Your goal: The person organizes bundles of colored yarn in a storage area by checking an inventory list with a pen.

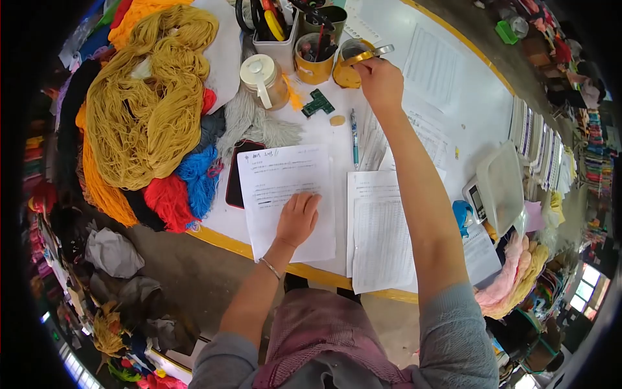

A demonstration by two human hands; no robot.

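My left hand (299, 218) rests with bent fingers on a printed sheet (278, 170) at the middle of the table; whether it grips anything is unclear. At the back, my right hand (380, 81) is closed on the rim of a gold-coloured tin (347, 76), whose shiny round lid (382, 49) tilts beside the fingers. A pen (354, 139) lies between the sheet and more papers (382, 240). Under the left edge of the sheet is a phone with a red edge (236, 185).
Yarn bundles (152, 97) cover the table's left side. A lidded glass jar (264, 81), pen holders (313, 71) and a green piece (317, 104) stand or lie at the back. A clear plastic box (499, 188) and blue tape dispenser (462, 216) are on the right.
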